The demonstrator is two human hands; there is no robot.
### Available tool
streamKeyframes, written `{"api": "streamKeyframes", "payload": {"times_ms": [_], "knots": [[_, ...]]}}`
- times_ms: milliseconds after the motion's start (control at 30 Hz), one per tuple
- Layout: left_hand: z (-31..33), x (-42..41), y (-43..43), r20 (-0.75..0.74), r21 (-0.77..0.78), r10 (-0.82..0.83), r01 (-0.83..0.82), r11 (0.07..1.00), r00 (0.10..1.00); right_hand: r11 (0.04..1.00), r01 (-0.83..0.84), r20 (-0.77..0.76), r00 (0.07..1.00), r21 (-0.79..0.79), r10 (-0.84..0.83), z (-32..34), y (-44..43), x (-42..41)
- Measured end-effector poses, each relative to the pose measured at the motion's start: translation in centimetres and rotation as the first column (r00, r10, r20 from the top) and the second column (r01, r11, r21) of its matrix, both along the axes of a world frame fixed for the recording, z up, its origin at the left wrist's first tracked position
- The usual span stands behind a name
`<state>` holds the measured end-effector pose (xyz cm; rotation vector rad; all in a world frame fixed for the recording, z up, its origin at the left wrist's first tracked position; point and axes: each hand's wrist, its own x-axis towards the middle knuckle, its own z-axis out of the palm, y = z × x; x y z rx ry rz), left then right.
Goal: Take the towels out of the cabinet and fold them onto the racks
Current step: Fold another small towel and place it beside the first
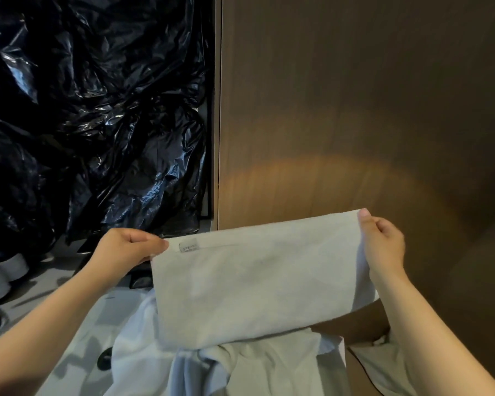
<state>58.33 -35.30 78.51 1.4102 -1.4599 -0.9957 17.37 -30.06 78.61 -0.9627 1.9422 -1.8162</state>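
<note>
I hold a white towel [257,284] stretched out flat in front of me, its top edge level and a small label near its upper left corner. My left hand [126,250] pinches the upper left corner. My right hand [382,244] pinches the upper right corner, thumb on the near side. The towel's lower part hangs doubled over more white cloth [240,367] bunched below it. No rack is in view.
A brown wooden cabinet panel [355,110] fills the right half right behind the towel. Crumpled black plastic sheeting [92,110] covers the left side. Pale rolls [3,275] lie on the grey floor at far left.
</note>
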Motion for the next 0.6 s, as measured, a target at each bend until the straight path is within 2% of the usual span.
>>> {"api": "streamKeyframes", "payload": {"times_ms": [67, 167, 300, 400, 467, 533, 600], "knots": [[-1.0, 0.5, 0.4, 0.087, -0.003, 0.030, -0.030, 1.000, 0.996, 1.000, -0.017, -0.011, 1.000, 0.020, 0.017, -1.2, 0.7, 0.2], [-1.8, 0.5, 1.8, 0.308, -0.150, 0.011, 0.038, 0.988, 0.951, 0.999, -0.025, 0.001, 1.000, 0.047, 0.025, -2.9, 1.7, 0.5], [-1.4, 0.9, 3.2, 0.345, -0.241, -0.049, 0.139, 0.960, 0.937, 1.000, 0.020, 0.008, 1.000, 0.017, -0.020, -3.2, 2.5, 0.2], [0.7, 1.2, 4.0, 0.375, -0.295, -0.093, 0.214, 0.931, 0.922, 1.000, 0.019, -0.062, 0.998, -0.007, -0.019, -2.4, 3.0, -0.5], [2.3, 1.2, 4.6, 0.464, -0.276, -0.146, 0.299, 0.913, 0.874, 1.000, 0.020, -0.110, 0.994, -0.010, -0.021, -1.8, 3.6, -0.9], [3.5, 1.1, 5.2, 0.612, -0.202, -0.194, 0.388, 0.899, 0.767, 1.000, 0.009, -0.118, 0.993, 0.000, -0.009, -1.1, 4.3, -1.1], [4.2, 1.1, 6.0, 0.664, -0.118, -0.260, 0.442, 0.889, 0.701, 1.000, -0.010, -0.103, 0.995, 0.028, 0.013, -0.7, 5.2, -1.4]]}}
